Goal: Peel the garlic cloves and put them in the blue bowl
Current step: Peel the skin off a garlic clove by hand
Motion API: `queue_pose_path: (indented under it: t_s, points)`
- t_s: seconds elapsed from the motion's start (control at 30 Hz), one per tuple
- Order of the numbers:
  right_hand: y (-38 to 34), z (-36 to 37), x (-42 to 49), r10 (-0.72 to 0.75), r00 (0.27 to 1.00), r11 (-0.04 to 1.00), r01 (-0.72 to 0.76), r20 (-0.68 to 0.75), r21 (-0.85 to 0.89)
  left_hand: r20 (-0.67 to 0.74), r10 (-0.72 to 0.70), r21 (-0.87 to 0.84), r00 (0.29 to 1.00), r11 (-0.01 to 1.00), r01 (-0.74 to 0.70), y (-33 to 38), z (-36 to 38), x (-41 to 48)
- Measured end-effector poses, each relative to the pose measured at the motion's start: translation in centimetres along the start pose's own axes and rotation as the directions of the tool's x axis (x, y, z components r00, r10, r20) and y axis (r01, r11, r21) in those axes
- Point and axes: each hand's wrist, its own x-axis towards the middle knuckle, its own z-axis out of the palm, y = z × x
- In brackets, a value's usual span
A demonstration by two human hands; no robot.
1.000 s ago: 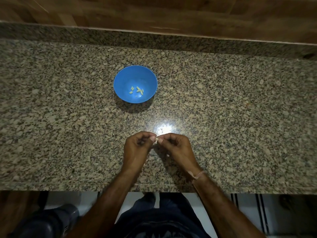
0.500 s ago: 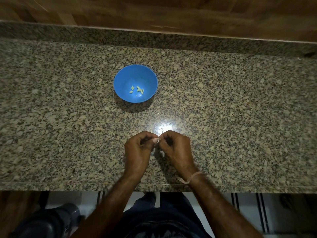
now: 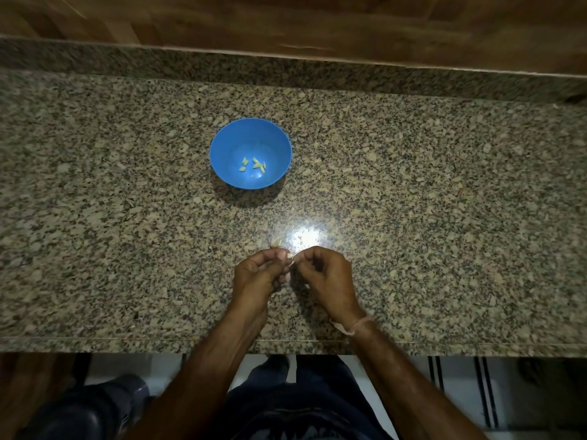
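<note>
A blue bowl stands on the granite counter, with several peeled pale garlic cloves at its bottom. Nearer the front edge, my left hand and my right hand meet fingertip to fingertip. Between them they pinch a small whitish garlic clove, mostly hidden by the fingers. A pale bit of garlic or skin shows lower down between the two hands. Both hands have curled fingers.
A bright light reflection glares on the counter just beyond the hands. Small bits of skin lie near it. A raised granite ledge and wooden wall run along the back. The floor and my legs show below the front edge.
The hands have stayed together in the same spot, with small shifts of the fingers on the clove. The bowl has not moved.
</note>
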Motion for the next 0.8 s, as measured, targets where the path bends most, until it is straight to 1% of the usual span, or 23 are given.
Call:
queue_pose_path:
  t_s: [0.07,0.1,0.2,0.27,0.37,0.43,0.5,0.57,0.6,0.67,0.73,0.77,0.8]
  points:
    - [0.5,-0.2,-0.2,-0.025,1.000,0.998,0.025,0.004,-0.064,-0.023,-0.003,0.004,1.000,1.000,0.003,0.0,0.0,0.2]
    - [0.6,-0.2,-0.2,-0.036,0.999,0.997,0.035,-0.003,-0.067,-0.036,0.002,0.009,0.999,1.000,-0.001,-0.1,-0.1,0.2]
    - [0.2,-0.3,-0.4,-0.100,0.995,0.995,0.100,-0.029,-0.003,-0.060,0.036,0.035,0.998,0.999,-0.034,-0.1,-0.1,0.3]
    - [-0.4,-0.3,-0.3,-0.137,0.991,0.989,0.137,-0.001,0.046,-0.052,0.029,0.041,0.998,0.999,-0.027,-0.2,0.0,0.3]
    - [-1.1,-0.2,-0.2,-0.151,0.988,0.984,0.149,0.020,0.098,-0.029,0.008,0.060,1.000,0.998,-0.007,0.0,0.1,0.2]
    - [-1.2,0.0,-0.1,-0.135,0.991,0.985,0.133,0.008,0.106,-0.014,0.053,0.096,0.998,0.994,-0.051,0.1,0.2,0.0]
    - [-1.2,0.2,-0.2,-0.145,0.989,0.987,0.144,0.007,0.070,0.013,0.163,0.177,0.986,0.971,-0.163,0.3,0.2,-0.5]
    - [-1.0,0.3,-0.2,-0.235,0.972,0.970,0.236,0.025,-0.063,0.055,0.312,0.317,0.948,0.895,-0.313,0.4,0.1,-0.7]
    - [-0.8,0.2,-0.1,-0.288,0.955,0.943,0.295,0.063,-0.154,0.077,0.378,0.412,0.923,0.831,-0.375,0.4,0.0,-0.7]
    - [-0.8,0.3,-0.4,-0.302,0.942,0.910,0.331,0.149,-0.249,0.112,0.474,0.568,0.873,0.690,-0.448,0.4,-0.2,-0.5]
    - [-0.9,0.6,-0.7,-0.249,0.952,0.918,0.290,0.176,-0.271,0.153,0.553,0.610,0.819,0.599,-0.519,0.5,-0.2,-0.6]
    - [-1.3,0.7,-0.8,-0.156,0.970,0.960,0.193,0.184,-0.204,0.173,0.574,0.619,0.800,0.568,-0.542,0.5,-0.2,-0.8]
    - [-1.6,0.7,-0.7,-0.025,0.976,0.990,0.054,0.214,-0.128,0.184,0.576,0.631,0.796,0.552,-0.545,0.4,-0.2,-0.9]
